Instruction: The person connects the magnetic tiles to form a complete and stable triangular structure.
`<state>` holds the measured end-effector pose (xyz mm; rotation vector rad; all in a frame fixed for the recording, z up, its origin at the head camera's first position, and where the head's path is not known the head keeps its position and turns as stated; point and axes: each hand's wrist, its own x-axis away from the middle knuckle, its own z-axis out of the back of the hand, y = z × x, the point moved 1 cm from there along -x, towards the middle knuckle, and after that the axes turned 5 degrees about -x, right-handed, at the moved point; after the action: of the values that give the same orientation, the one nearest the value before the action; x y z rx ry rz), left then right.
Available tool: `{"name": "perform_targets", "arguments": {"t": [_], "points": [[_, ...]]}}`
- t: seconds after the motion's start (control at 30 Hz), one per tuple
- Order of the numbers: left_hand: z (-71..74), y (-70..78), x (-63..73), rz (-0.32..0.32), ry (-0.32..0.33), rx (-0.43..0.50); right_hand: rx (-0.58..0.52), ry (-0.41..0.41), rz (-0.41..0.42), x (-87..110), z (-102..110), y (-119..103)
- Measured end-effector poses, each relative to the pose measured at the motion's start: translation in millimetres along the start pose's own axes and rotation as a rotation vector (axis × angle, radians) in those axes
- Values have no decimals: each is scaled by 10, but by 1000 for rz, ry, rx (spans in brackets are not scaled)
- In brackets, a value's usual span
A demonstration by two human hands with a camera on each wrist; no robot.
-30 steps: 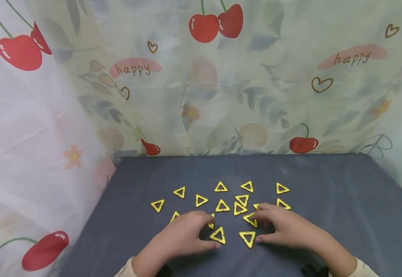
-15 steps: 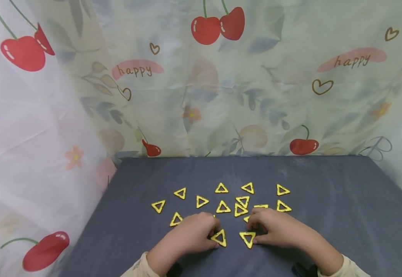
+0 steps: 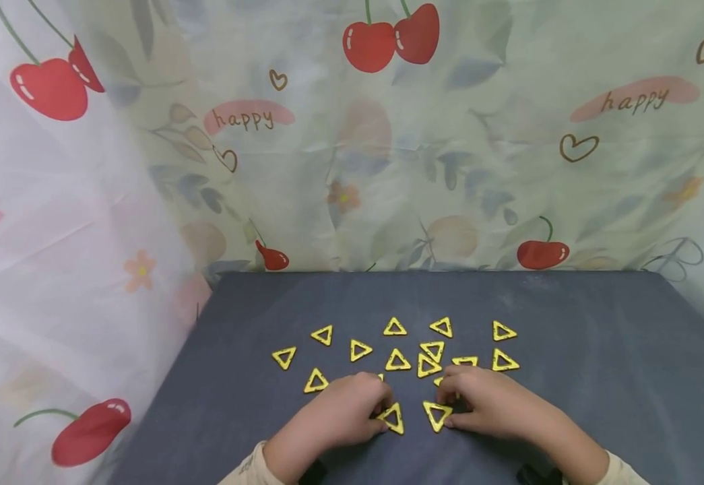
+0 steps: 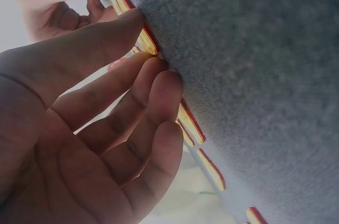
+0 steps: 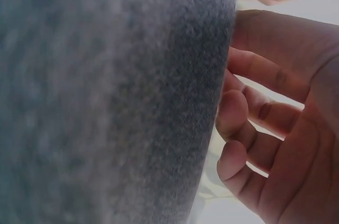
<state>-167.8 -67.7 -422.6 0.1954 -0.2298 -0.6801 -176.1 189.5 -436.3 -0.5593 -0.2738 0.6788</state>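
Note:
In the head view my left hand [image 3: 352,407] pinches a hollow yellow triangle [image 3: 395,419] between thumb and bent forefinger, at the front of the dark table. The left wrist view shows my left thumb tip against a triangle [image 4: 149,41] with a red lower edge, the other fingers curled beside it. My right hand [image 3: 488,403] has its thumb at the right side of another triangle [image 3: 430,412], fingers bent over behind it. Its grip is partly hidden; the right wrist view shows only curled fingers [image 5: 233,110] at the cloth. Both triangles lie flat or nearly so, a short gap apart.
Several more yellow triangles lie scattered behind the hands, such as one at the far left [image 3: 283,358] and one at the right [image 3: 504,360]. Two overlap near the middle [image 3: 429,365]. A dark cloth covers the table [image 3: 606,350]; a printed curtain [image 3: 303,168] stands behind.
Both hands have closed in on the two front triangles, with fingers bent more. The right-hand triangle has shifted slightly toward the left one. The whole head view has drifted a little.

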Motion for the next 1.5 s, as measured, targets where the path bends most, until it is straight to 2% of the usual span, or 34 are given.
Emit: {"name": "perform_targets", "arguments": {"t": [0.13,0.33,0.57,0.77,0.97,1.2,1.4,1.5], "points": [[3,-6,-3,4,-3,9,15,7,15,-26,-8,-32],[-2,-30,-19,2,-9,41,48,-5,-15,-108,-46,-101],[-11,-35,-45,2,-24,81,82,8,44,-208,-120,-165],[0,-51,-64,-9,-38,124,62,0,34,-232,-134,-167],[7,-91,-65,-1,-53,151,42,-7,61,-249,-100,-196],[-12,-126,-58,-23,-45,144,-55,10,83,-243,-51,-246],[56,-263,-48,-64,-88,248,-80,24,79,-248,-73,-257],[123,-369,-32,-56,-60,279,-78,23,77,-248,-79,-261]]}}
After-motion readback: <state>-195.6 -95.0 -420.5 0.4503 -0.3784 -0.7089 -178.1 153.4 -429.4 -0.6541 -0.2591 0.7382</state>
